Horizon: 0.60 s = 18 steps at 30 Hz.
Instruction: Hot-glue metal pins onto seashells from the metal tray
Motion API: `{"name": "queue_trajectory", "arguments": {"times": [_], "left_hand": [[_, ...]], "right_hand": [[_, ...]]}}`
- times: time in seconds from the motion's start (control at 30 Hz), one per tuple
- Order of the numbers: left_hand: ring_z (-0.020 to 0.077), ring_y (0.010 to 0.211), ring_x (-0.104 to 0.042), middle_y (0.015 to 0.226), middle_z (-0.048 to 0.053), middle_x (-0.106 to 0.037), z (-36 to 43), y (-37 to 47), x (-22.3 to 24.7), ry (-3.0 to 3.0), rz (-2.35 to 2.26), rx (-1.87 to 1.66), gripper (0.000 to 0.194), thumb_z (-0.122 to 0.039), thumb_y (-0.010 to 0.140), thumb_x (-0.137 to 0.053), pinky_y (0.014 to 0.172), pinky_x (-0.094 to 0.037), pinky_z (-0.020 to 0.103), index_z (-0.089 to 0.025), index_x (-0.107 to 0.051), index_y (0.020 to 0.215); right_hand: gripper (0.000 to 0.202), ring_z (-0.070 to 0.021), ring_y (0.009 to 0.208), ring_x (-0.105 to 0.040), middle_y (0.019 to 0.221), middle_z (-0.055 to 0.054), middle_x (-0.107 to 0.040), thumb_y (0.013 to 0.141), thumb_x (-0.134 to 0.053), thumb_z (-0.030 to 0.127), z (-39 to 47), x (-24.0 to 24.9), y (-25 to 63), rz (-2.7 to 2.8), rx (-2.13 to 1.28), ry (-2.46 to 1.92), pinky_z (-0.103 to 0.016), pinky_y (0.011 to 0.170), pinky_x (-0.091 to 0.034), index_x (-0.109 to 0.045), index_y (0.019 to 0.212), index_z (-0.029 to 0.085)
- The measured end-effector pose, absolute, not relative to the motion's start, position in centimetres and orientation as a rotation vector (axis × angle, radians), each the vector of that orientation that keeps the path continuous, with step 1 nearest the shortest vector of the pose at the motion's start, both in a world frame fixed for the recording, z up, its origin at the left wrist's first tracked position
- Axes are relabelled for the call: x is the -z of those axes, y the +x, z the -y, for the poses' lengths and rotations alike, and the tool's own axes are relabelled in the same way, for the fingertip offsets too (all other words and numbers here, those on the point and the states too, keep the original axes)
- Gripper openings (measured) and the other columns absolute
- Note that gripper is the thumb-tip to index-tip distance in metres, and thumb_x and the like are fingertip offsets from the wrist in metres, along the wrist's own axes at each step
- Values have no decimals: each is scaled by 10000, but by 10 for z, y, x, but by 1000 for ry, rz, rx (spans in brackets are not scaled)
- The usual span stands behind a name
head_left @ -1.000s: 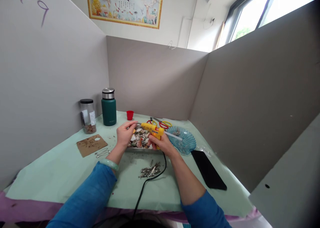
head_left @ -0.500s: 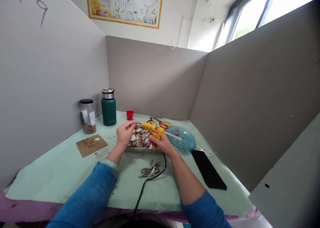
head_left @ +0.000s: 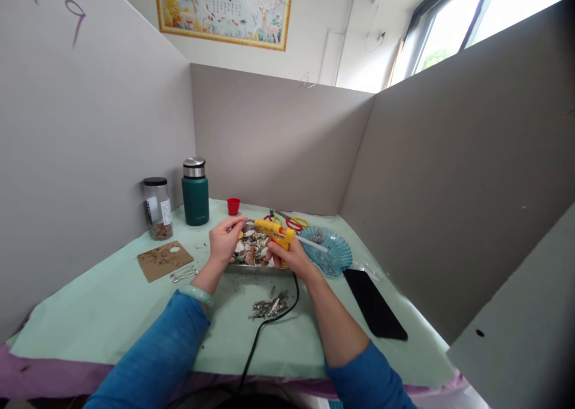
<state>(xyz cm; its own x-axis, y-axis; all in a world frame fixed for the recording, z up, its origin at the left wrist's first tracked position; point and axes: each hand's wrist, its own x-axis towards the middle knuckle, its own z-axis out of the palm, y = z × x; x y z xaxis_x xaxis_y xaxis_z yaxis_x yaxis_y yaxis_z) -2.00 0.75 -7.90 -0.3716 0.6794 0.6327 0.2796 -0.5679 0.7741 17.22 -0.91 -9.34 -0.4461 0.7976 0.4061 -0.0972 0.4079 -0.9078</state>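
My right hand (head_left: 290, 257) is wrapped round the handle of a yellow hot glue gun (head_left: 274, 232), with a clear glue stick (head_left: 314, 244) poking out of its back. The gun's nozzle points left, close to the fingertips of my left hand (head_left: 224, 239). Those fingertips are pinched on a small metal piece (head_left: 230, 229), mostly hidden by the fingers. Beneath both hands lies a metal tray (head_left: 256, 270) filled with mixed seashells (head_left: 252, 247). Nearer to me on the table is a heap of small metal clips (head_left: 270, 306), beside the gun's black cord (head_left: 265, 324).
At the left are a green flask (head_left: 195, 199), a lidded jar (head_left: 158, 211), a brown card (head_left: 164, 260) and silvery wire loops (head_left: 184, 273). A red cup (head_left: 233, 206) and scissors (head_left: 296, 223) sit behind the tray. A blue plate (head_left: 339, 256) and black phone-like slab (head_left: 376, 306) lie rightward.
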Motion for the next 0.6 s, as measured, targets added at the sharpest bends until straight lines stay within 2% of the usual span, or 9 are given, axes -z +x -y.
{"name": "queue_trajectory", "arguments": {"times": [0.6], "left_hand": [[181,759,-657,862,43,-734,-11,-22,82,1625,-1312,-2016,196,-328,730,-637,683,-517,272,-211,-757,832]], "right_hand": [[301,-69,409,-462,641,2,-636,829,-598,472,9,93,173,1752,-1152,-630,-196,401,-359,-571,859,174]]}}
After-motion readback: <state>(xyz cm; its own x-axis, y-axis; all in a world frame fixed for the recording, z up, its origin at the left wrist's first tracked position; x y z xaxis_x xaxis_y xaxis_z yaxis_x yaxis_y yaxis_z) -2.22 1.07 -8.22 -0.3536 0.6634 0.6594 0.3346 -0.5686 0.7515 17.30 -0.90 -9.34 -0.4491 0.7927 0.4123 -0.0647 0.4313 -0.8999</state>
